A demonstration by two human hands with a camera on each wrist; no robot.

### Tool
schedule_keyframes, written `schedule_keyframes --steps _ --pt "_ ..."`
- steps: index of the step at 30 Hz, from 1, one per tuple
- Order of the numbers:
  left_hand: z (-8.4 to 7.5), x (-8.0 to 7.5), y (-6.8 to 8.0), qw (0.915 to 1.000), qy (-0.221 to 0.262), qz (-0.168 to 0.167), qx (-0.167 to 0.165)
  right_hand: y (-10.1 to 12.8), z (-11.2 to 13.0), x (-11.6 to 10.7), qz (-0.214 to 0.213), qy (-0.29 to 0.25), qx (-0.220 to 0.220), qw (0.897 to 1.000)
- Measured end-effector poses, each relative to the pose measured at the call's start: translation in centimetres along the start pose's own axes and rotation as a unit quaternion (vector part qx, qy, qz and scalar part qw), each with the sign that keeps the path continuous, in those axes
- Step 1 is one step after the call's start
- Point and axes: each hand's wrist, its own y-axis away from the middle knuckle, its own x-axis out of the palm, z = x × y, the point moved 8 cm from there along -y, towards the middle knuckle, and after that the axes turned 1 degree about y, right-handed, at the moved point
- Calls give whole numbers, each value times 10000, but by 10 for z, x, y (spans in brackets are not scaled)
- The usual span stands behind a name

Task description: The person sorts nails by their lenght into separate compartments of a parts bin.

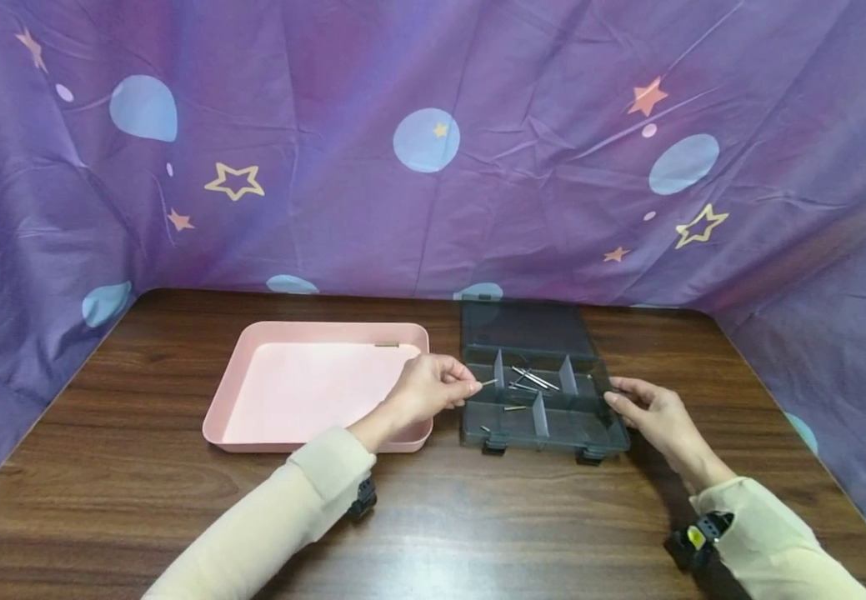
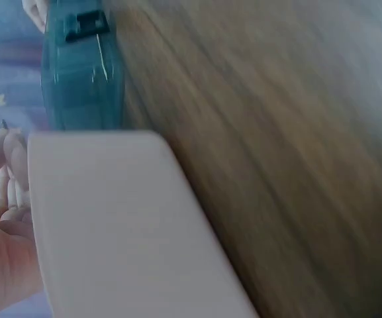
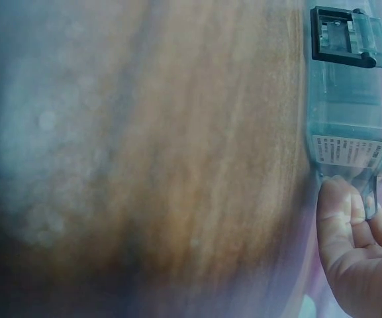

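My left hand (image 1: 433,387) pinches a thin brass-coloured pin (image 1: 488,382) between thumb and fingertips, over the left side of a dark see-through compartment box (image 1: 578,437). In the left wrist view the pin's tip (image 2: 4,124) pokes up from the fingers. My right hand (image 1: 661,417) grips the right side of the box, its fingers (image 3: 335,205) at the corner in the right wrist view. Several silver nail-like rods (image 1: 533,379) lie in the back middle compartment. A brass-coloured piece (image 1: 515,408) lies in the front left compartment, with a smaller one (image 1: 485,428) near the front wall.
A shallow pink tray (image 1: 226,396) stands left of the box, with a short brass-coloured piece (image 1: 387,344) by its back wall. The box's lid (image 1: 526,325) lies folded back. Two black latches (image 1: 494,447) stick out in front. A purple patterned cloth (image 1: 342,192) hangs behind the table.
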Motion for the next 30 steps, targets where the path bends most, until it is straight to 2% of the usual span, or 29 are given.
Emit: schedule_keyframes --steps 7,11,15,18,23,30 --pt "-2 21 0 9990 351 260 -104 -1 -3 0 10 56 94 9999" --pt "-5 28 0 9994 138 295 -67 -2 -4 1 40 145 137 9998" --pt "-11 31 -1 9992 -278 206 206 -1 -4 1 85 235 176 9995" --pt "-12 32 -2 9983 -501 166 239 -1 -3 2 114 240 200 9994" --pt "-13 37 -1 9974 -643 213 232 0 -3 2 111 225 218 9994" --pt "-23 43 -1 9938 -943 235 534 -1 -3 2 84 230 266 9993"
